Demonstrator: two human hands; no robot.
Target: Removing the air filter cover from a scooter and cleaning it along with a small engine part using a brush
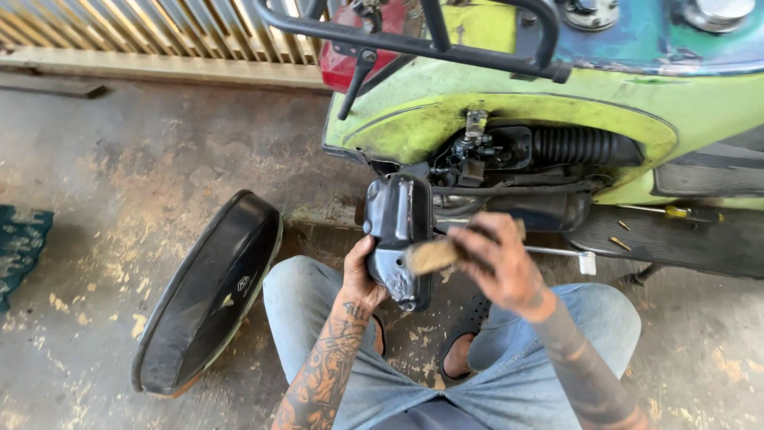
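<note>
The person sat low on the concrete floor (127, 175) beside a green scooter (509, 119), knees in blue jeans (318, 295) drawn up on either side. The left hand (362, 275) was closed around the lower left edge of a dark metal cover (396, 231), thumb lying along its side, holding it upright between the knees and just in front of the scooter's open engine bay (509, 155). The right hand (497, 259) was curled shut on a brush (434, 255), whose pale bristles touched the lower face of the cover. That hand was blurred, so I could not tell just how the fingers lay on the handle.

Inside the bay a ribbed black hose (585, 146) ran off to the right, with cables and small metal fittings crowded to its left. A black rack (414, 44) crossed over the scooter's rear, with a red tail light (350, 56) behind it. On the footboard (676, 239) lay a screwdriver (676, 213) with a yellow handle, and near it a couple of small brass-coloured bits.

To the person's left a black seat (211, 295) lay on the floor, tipped up on its edge against the left thigh. A dark sandal (469, 330) showed between the legs. Wooden slats (159, 32) ran along the far wall, and a scrap of blue-green cloth (20, 251) lay at the left edge.
</note>
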